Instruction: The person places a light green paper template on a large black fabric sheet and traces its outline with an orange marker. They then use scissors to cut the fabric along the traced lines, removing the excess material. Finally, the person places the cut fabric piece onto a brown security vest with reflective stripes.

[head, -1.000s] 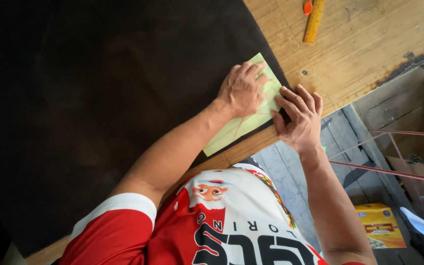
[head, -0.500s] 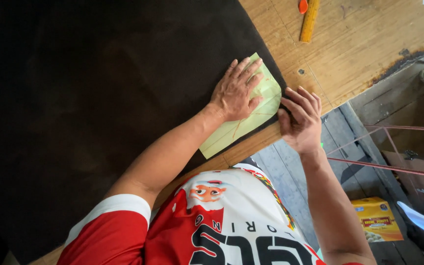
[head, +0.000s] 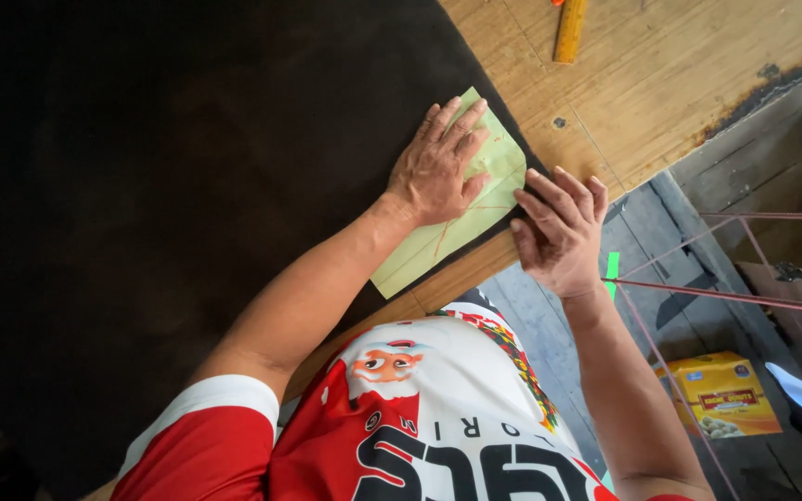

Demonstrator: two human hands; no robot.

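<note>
both hands work at the near edge of a wooden table. left hand (head: 438,167) lies flat, fingers spread and stretched out, palm pressing down on a pale green paper pattern piece (head: 447,232) with thin red lines drawn on it. right hand (head: 561,232) sits just beside it at the paper's right corner, fingers loosely curled, fingertips touching the green corner where it meets the table edge; whether it pinches the paper or only presses it cannot be told.

the green paper lies slantwise on a wide sheet of black material (head: 187,167) that covers most of the table; its long lower edge runs close along the black sheet's border, and its near corner almost reaches the bare plywood tabletop (head: 679,83). to the left of the paper the black sheet stretches broad and open. to the right the plywood is bare up to its worn, darkened far edge, with a yellow ruler (head: 570,30) lying well apart near the top.

beyond the table edge, grey floor planks (head: 661,241) show below, crossed by thin reddish rods (head: 726,297). a yellow cardboard box (head: 724,394) lies on the floor, closed, so its contents are hidden.
</note>
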